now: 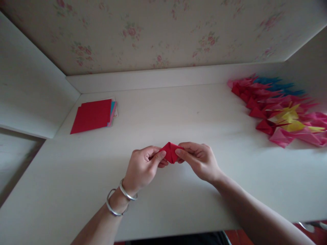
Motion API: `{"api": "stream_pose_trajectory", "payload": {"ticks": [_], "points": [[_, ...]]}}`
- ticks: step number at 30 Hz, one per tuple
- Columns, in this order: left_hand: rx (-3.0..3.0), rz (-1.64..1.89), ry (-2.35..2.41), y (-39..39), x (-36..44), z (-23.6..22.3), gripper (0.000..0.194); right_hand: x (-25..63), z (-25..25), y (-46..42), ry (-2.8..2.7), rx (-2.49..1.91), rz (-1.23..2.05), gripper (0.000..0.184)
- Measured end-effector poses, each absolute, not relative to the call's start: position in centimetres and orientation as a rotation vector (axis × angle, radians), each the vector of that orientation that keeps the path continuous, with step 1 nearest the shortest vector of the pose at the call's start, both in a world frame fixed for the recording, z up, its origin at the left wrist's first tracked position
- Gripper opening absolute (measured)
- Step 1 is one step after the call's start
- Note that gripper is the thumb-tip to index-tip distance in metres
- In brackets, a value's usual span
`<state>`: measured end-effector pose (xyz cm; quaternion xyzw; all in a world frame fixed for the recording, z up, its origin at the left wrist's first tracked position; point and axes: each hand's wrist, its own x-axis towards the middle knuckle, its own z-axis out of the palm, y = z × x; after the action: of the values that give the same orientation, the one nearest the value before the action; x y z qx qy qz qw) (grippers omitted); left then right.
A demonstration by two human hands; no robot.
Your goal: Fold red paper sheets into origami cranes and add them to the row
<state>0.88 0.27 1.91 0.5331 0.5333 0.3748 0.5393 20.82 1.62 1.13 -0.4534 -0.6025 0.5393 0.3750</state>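
A small folded piece of red paper (170, 152), diamond-shaped with a crease down its middle, is held above the white table between both hands. My left hand (146, 165) pinches its left corner, thumb on the near face and fingers behind. On the opposite side, my right hand (198, 160) grips the right corner in the same way. Parts of the fingers behind the paper are hidden. Two silver bangles circle my left wrist.
At the back left lies a stack of coloured paper sheets (93, 116), red on top. Many folded paper cranes (278, 109) in pink, red, blue and yellow crowd the right side of the white table (163, 112). A floral wall rises behind; a white panel (30, 75) stands left.
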Motion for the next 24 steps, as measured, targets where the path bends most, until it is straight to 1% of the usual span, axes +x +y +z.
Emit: {"api": "stream_pose_trajectory", "payload": {"ticks": [5,7,9,12,19,24], "points": [[1.147,0.907,1.173,0.39,0.7,1.88,0.019,20.99,0.32,2.2,-1.276,-1.025,1.699,0.016],[1.109,0.941,1.134,0.39,0.53,1.92,0.019,21.07,0.12,2.32,-1.151,-0.94,1.802,0.021],[1.062,0.966,1.091,0.4,0.36,1.91,0.017,21.14,0.1,2.32,-1.039,-0.877,1.866,0.021],[0.998,0.957,1.005,0.46,0.17,1.74,0.015,21.23,0.37,2.23,-0.908,-0.855,1.927,0.014],[0.917,0.971,0.839,0.46,0.0,1.26,0.013,21.43,1.02,2.27,-0.835,-0.822,2.007,0.012],[0.94,0.967,0.871,0.41,-0.07,1.53,0.012,21.52,0.73,2.25,-0.853,-0.786,2.008,0.01]]}}
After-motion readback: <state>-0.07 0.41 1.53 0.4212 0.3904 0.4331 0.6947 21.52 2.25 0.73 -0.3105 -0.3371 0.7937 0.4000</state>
